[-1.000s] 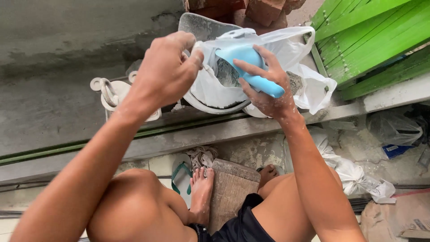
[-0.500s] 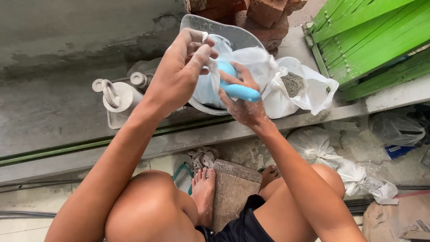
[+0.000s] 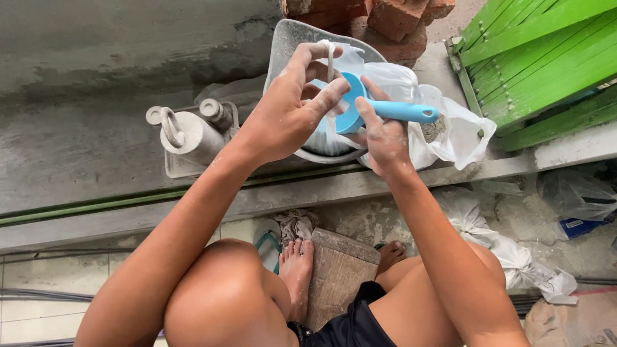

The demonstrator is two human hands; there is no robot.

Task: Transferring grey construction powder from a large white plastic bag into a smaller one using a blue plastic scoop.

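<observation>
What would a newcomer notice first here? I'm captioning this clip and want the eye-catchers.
The light blue scoop at top centre stands out, held by the right hand while the left hand pinches the white plastic bag over a grey basin. The bright green slatted wooden panel fills the upper right corner, with red bricks beside it.

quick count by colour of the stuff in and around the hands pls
Blue: 1, the blue plastic scoop in the right hand
White: 1, the thin white plastic bag pinched by the left hand
Grey: 1, the grey round basin
Total: 3
</observation>
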